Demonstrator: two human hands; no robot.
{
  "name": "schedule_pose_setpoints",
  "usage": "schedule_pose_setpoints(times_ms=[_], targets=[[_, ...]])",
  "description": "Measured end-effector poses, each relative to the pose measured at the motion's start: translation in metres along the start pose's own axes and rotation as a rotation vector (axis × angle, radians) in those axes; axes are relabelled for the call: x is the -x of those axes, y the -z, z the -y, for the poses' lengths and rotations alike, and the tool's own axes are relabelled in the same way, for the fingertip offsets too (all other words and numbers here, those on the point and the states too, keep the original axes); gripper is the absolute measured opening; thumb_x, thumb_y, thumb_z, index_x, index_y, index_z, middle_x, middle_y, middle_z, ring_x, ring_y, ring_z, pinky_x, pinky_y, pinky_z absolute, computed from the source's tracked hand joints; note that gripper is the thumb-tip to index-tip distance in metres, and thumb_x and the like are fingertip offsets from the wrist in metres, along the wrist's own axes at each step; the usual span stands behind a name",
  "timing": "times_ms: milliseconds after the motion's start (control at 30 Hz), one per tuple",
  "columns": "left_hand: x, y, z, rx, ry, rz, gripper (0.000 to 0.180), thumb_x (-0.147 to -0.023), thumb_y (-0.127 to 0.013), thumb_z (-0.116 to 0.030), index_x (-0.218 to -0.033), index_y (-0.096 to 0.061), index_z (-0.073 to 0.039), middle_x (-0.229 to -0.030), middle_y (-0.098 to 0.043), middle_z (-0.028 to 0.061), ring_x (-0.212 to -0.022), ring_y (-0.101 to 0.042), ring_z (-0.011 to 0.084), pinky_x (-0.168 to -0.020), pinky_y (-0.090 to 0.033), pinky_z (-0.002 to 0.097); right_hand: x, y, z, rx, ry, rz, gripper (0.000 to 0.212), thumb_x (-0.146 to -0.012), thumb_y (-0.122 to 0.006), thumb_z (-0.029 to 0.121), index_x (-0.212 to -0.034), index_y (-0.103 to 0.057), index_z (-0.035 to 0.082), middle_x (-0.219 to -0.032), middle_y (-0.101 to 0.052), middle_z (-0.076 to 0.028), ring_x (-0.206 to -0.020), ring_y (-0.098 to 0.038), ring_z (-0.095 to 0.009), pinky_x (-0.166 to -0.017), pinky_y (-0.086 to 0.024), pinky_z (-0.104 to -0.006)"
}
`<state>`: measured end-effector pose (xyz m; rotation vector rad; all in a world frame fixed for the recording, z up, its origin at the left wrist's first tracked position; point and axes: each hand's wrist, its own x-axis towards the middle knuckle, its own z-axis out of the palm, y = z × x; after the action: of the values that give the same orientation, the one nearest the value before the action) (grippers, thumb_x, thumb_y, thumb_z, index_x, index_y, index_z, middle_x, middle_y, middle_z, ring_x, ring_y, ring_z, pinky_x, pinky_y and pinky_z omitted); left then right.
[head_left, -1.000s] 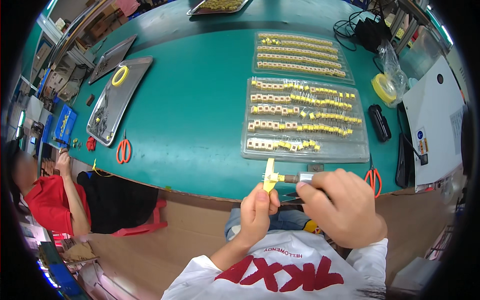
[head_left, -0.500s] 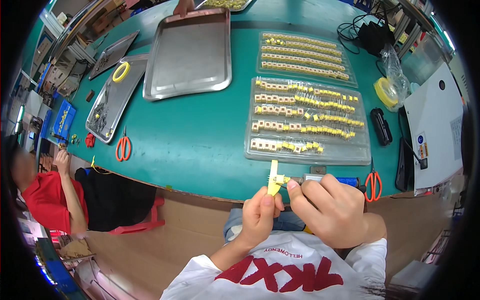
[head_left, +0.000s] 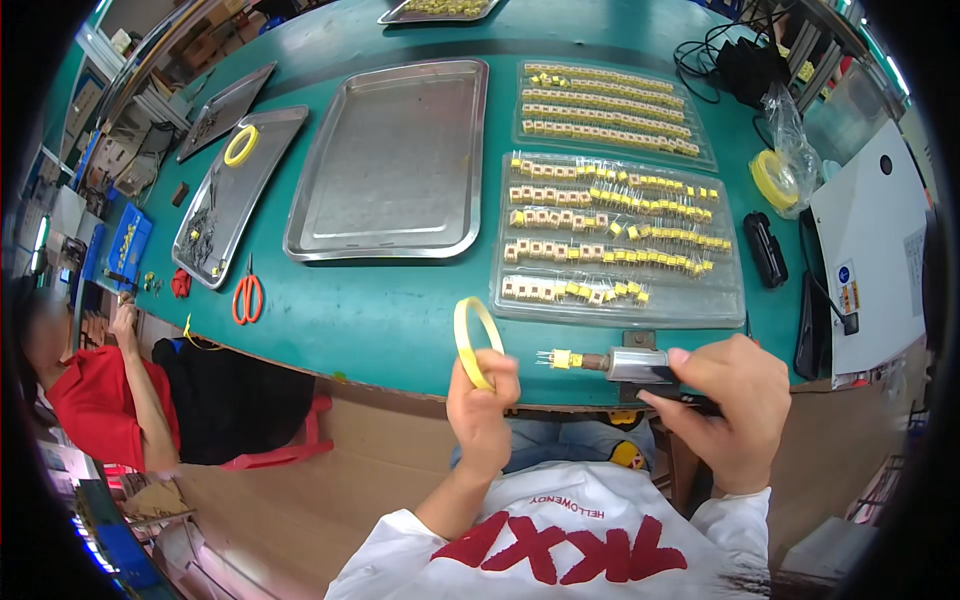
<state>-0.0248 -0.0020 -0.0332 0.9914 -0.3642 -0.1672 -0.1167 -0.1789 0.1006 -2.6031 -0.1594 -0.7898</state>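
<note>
Our left grip (head_left: 480, 412) clamps one yellow ring (head_left: 463, 338); we cannot tell closure of our right grip (head_left: 738, 402) beside one silver cylinder (head_left: 632, 364).

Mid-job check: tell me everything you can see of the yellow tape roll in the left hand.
The yellow tape roll is a slim ring with a smooth, plastic-looking band and an open centre. It is held up on edge, turned so it looks like a narrow oval. The left hand pinches its lower part, partly hiding it. It appears near the green table's front edge, apart from the small yellow component to its right.
</note>
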Motion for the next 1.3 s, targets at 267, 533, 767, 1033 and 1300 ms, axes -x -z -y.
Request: schedule_pose_setpoints(times_ms=[267,533,767,1033,1300], targets=[[-0.022,-0.020,-0.010,-0.303,-0.067,0.054,0.019,-0.075,-0.073,0.002,-0.092,-0.064,0.003,-0.054,-0.034,-0.0106,-0.047,-0.024,-0.0012,-0.045,-0.018,0.0175,0.012,0.008,-0.005,-0.119,-0.170,-0.124,0.047,-0.058,-0.080,0.004,-0.101,-0.060,0.004,-0.081,-0.061,-0.011,-0.069,-0.058,-0.024,-0.057,-0.045,-0.0308],[-0.059,0.028,-0.038,-0.067,-0.400,-0.456,0.023,-0.095,-0.052,-0.027,-0.090,-0.048,-0.005,-0.062,-0.028,-0.0067,-0.056,-0.024,0.0041,-0.051,-0.023,0.0233,0.070,0.045,-0.039,-0.203,-0.405,-0.348,0.040,-0.069,-0.066,-0.007,-0.106,-0.055,0.001,-0.091,-0.052,-0.010,-0.077,-0.049,-0.016,-0.070,-0.040,-0.0242],[-0.084,0.067,-0.074,-0.745,-0.483,-0.482,0.020,-0.090,-0.061,-0.019,-0.097,-0.057,0.000,-0.060,-0.029,-0.0087,-0.053,-0.025,0.0008,-0.051,-0.020,0.0199,0.081,0.036,-0.061,-0.220,-0.605,-0.473,0.032,-0.078,-0.061,-0.005,-0.107,-0.051,-0.001,-0.093,-0.048,-0.007,-0.082,-0.047,-0.012,-0.077,-0.039,-0.0232],[-0.137,0.061,-0.061,-1.191,-0.127,-0.155,0.026,-0.086,-0.065,-0.015,-0.108,-0.063,-0.001,-0.060,-0.030,-0.0085,-0.054,-0.025,0.0022,-0.049,-0.020,0.0198,0.083,0.034,-0.061,-0.182,-0.523,-0.447,0.030,-0.077,-0.061,-0.006,-0.106,-0.052,-0.001,-0.094,-0.049,-0.007,-0.081,-0.049,-0.012,-0.075,-0.040,-0.0226],[-0.135,0.074,-0.060,-1.389,-0.418,-0.011,0.024,-0.090,-0.054,-0.010,-0.112,-0.061,-0.001,-0.082,-0.056,0.0089,-0.067,-0.052,0.0223,-0.061,-0.042,0.0292,0.089,0.037,-0.060,-0.208,-0.582,-0.463,0.028,-0.080,-0.058,-0.007,-0.106,-0.050,-0.001,-0.098,-0.048,-0.007,-0.085,-0.049,-0.012,-0.078,-0.040,-0.0227]])
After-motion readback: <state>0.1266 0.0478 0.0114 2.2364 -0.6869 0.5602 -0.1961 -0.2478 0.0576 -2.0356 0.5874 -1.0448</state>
